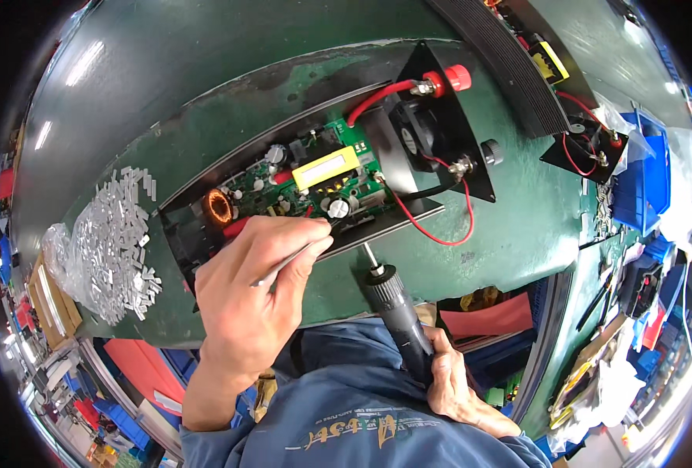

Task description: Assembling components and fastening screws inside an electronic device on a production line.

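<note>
My left hand (252,300) pinches slim metal tweezers (287,264), their tip reaching the near edge of a green circuit board (315,183) that lies in a black metal case (178,234). My right hand (455,386) grips a black electric screwdriver (396,308), its bit pointing up at the case's near edge. The board carries a copper coil (219,207), a yellow transformer (326,166) and several round capacitors. A black end panel (439,117) with a fan, a red terminal (451,78) and red and black wires stands at the board's right end.
A clear bag of small silver metal pieces (112,249) lies on the green bench (517,226) to the left. A second black unit (517,58) with a wired end panel (587,148) sits at the upper right, next to blue bins (646,179). Cluttered tools fill the right side.
</note>
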`<state>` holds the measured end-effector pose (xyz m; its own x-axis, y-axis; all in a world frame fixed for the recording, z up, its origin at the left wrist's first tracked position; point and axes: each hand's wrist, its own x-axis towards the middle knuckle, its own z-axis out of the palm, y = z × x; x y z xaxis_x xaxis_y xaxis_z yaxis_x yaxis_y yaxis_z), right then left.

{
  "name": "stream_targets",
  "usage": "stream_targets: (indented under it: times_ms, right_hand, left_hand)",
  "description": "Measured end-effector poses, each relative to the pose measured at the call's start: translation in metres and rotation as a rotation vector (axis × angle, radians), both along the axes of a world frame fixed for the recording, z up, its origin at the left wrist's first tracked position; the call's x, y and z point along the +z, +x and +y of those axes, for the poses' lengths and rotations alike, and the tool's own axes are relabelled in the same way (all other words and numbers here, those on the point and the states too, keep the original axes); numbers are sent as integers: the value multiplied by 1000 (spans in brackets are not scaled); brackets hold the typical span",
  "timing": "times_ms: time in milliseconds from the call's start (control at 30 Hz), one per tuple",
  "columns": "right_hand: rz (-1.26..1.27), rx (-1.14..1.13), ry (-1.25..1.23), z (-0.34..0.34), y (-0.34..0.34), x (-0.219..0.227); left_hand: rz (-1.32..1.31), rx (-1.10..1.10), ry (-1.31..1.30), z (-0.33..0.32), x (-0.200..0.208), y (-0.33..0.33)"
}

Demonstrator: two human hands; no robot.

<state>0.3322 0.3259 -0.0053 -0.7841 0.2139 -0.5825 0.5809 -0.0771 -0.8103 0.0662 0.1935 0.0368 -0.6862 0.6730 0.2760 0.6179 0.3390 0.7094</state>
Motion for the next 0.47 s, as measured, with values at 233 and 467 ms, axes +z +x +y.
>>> stream_targets:
  times_ms: [233, 467]
  right_hand:
    - [-74, 19, -13, 1, -6, 8]
    - [-61, -9, -4, 0, 2, 1]
  left_hand:
    - [-28, -17, -21, -1, 4, -3]
    - [-45, -54, -24, -1, 1, -8]
